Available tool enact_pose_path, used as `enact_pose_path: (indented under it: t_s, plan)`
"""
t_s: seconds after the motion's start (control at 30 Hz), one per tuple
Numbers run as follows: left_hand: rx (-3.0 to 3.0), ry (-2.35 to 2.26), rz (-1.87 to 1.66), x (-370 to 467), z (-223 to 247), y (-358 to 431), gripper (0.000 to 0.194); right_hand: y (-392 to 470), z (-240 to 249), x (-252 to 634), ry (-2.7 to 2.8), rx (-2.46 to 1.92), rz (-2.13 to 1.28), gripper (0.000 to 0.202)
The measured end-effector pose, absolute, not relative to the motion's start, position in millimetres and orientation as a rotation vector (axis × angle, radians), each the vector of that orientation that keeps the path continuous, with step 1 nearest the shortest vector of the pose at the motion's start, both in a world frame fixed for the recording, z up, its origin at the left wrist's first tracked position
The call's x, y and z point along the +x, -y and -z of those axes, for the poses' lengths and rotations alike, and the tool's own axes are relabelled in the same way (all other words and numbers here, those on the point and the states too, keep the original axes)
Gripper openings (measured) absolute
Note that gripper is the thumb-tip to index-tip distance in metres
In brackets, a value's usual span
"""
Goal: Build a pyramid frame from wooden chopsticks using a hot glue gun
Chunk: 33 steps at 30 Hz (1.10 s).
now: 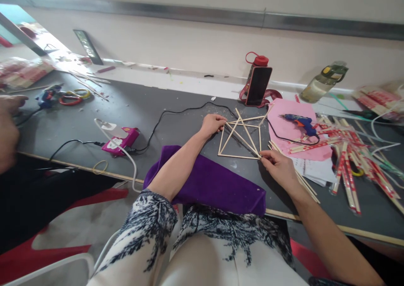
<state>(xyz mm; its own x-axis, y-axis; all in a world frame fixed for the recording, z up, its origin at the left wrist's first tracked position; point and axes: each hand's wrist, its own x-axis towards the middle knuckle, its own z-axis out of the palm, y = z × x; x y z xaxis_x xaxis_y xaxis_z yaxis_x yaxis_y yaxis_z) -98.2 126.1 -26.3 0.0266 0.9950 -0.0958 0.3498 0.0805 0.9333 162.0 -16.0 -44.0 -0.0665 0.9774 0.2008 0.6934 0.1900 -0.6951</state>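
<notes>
A frame of pale wooden chopsticks point(238, 155) lies on the dark table in front of me, a rough square with sticks crossing over it. At its upper left corner, my left hand point(214, 124) pinches the stick ends between thumb and fingers. My right hand point(278, 167) is closed at the lower right corner, with the fingertips on the joint there. One diagonal stick runs between the two hands. Just beyond the right side of the frame, a blue glue gun point(303, 124) rests on a pink sheet point(279, 113).
Nearer me lies a purple cloth point(208, 181). A purple power strip point(121, 142) with cords sits left. Wrapped chopsticks point(344, 172) are heaped right. Behind stand a phone point(259, 86) against a red-capped bottle point(261, 60) and another bottle point(322, 84). Another person's hand point(11, 105) is far left.
</notes>
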Motion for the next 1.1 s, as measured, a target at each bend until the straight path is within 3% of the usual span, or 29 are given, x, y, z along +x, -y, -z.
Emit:
enact_pose_path:
  t_s: [0.5,0.87,1.1]
  plan:
    - [1.379,-1.403,-0.992,-106.3,15.2,-111.7,0.021,24.5,26.9,156.3,1.936,-1.416,-0.397,0.018]
    - [1.348,-1.390,-1.018,-110.9,11.4,-112.7,0.023,92.0,16.4,236.2,1.844,-1.734,-0.483,0.022]
    - [1.314,-1.386,-1.071,-109.7,13.4,-113.9,0.026,114.0,12.5,276.6,1.949,-1.688,-0.617,0.020]
